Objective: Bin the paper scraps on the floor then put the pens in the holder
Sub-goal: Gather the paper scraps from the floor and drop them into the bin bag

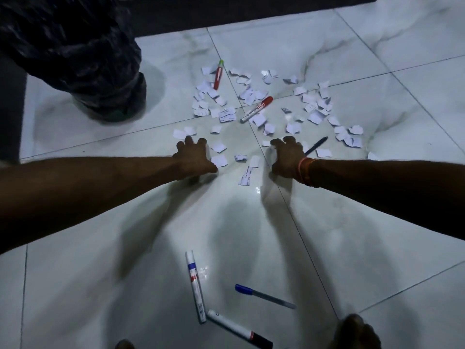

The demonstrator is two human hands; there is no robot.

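Observation:
Many white paper scraps [251, 94] lie scattered across the pale marble floor tiles. My left hand [193, 157] is down on the floor at the near edge of the scatter, fingers curled claw-like over a scrap [219, 161] beside the thumb. My right hand [286, 158] is likewise down with curled fingers, white paper showing under its thumb side. Among the scraps lie a red pen with a green cap [218, 77], a red marker [256, 109] and a black pen [317, 146]. Nearer me are a blue-banded marker [195, 285], a blue-capped pen [264, 295] and a black-capped marker [239, 331].
A bin lined with a dark plastic bag [95, 61] stands at the upper left, beyond my left hand. A dark edge runs along the far side of the floor. My feet [357, 333] show at the bottom. No pen holder is in view.

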